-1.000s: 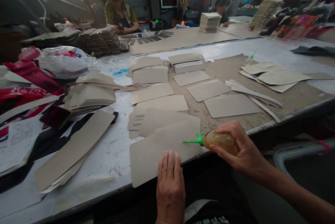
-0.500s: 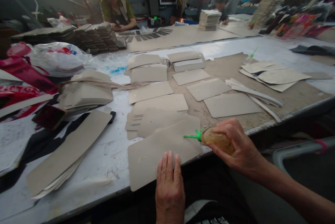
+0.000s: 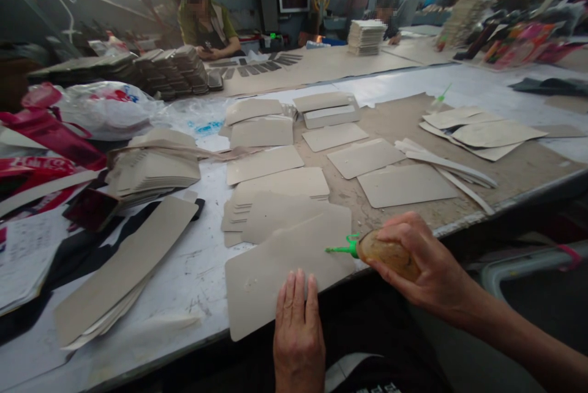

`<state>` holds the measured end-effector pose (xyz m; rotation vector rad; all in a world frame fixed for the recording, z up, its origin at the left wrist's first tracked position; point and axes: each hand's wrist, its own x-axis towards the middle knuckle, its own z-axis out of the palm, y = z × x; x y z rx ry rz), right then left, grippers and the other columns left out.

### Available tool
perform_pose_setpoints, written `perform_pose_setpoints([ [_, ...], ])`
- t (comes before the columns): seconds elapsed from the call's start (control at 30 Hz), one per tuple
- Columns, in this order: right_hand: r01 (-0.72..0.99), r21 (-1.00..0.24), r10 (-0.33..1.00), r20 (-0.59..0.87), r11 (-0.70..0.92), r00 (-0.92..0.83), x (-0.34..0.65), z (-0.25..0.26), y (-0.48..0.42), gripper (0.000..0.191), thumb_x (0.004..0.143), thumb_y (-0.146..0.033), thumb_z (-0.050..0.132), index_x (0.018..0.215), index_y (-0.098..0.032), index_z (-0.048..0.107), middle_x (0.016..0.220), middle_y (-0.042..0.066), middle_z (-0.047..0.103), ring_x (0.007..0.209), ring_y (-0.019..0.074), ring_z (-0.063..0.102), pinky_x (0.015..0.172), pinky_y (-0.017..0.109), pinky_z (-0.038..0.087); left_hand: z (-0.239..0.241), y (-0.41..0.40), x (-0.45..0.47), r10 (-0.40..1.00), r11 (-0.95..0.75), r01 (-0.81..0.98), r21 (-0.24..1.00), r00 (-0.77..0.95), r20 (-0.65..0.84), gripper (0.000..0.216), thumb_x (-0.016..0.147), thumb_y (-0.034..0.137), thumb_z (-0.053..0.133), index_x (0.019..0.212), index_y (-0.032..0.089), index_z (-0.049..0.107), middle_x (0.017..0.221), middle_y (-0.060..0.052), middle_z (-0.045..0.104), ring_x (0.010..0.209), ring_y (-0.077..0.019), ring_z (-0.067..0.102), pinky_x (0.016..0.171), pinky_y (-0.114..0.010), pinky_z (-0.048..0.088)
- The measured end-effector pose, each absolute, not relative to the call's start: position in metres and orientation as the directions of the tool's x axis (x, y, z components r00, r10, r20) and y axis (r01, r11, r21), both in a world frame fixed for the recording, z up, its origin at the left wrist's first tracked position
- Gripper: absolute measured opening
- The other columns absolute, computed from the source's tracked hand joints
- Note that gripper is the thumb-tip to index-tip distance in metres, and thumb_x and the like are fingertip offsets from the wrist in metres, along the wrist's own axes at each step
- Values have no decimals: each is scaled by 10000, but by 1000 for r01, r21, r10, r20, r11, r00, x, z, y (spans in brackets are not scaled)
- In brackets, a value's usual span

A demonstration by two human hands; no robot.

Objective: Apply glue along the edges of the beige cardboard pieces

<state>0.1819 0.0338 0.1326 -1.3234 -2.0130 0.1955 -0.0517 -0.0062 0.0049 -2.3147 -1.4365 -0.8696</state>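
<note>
Both hands, left hand [image 3: 298,335] and right hand [image 3: 425,261], are bare: no gloves, rings or watch. The right forearm is unsleeved.

A squeeze bottle [image 3: 388,254] of amber glue lies nearly level in the right hand [image 3: 425,264], its green nozzle [image 3: 340,249] pointing left and its tip just over the right part of a grey-beige card [image 3: 275,264]. The card is a flat rectangle with rounded corners, lying at the table's near edge, slightly skewed, its near edge under the left hand's fingertips [image 3: 298,286].
</note>
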Motion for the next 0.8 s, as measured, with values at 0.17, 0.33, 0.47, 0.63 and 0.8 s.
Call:
perform_pose_setpoints([
  [0.17, 717, -571, 876, 469, 399, -114, 184, 137, 28, 239, 875, -332, 637, 1055, -260, 497, 977, 57, 533, 863, 212, 585, 690, 325, 541, 8, -14, -50, 676, -480, 877, -18, 383, 630, 420, 878, -28, 428, 1243, 87, 600, 1280, -166, 629, 1249, -273, 556, 1012, -406, 516],
  [0.33, 652, -607, 857, 499, 454, -132, 154, 130, 35, 247, 875, -299, 641, 1067, -260, 491, 992, 62, 522, 907, 227, 577, 728, 351, 540, 15, -18, -41, 665, -452, 892, -27, 357, 656, 395, 883, -25, 389, 1166, 88, 641, 1212, -148, 672, 1162, -265, 621, 948, -393, 553],
  [0.47, 539, -621, 812, 527, 569, -250, 112, 121, 46, 257, 863, -196, 630, 1067, -247, 482, 994, 65, 511, 926, 225, 572, 777, 372, 534, 19, -18, -34, 639, -440, 898, 8, 307, 705, 343, 900, -4, 382, 1083, 70, 662, 1111, -143, 714, 1077, -237, 668, 930, -360, 559],
  [0.63, 502, -586, 767, 550, 636, -329, 75, 115, 58, 278, 847, -147, 625, 1069, -234, 483, 992, 66, 490, 923, 211, 550, 771, 352, 530, 16, -18, -27, 637, -407, 903, 136, 174, 751, 310, 940, 66, 369, 995, 69, 674, 1035, -148, 730, 995, -224, 698, 899, -352, 570],
  [0.8, 498, -557, 744, 551, 665, -377, 55, 113, 65, 254, 842, -145, 621, 1041, -238, 494, 983, 64, 491, 886, 203, 537, 742, 341, 532, 8, -17, -25, 619, -430, 878, 208, 119, 776, 313, 942, 80, 370, 968, 95, 681, 972, -117, 741, 951, -210, 705, 896, -354, 571],
])
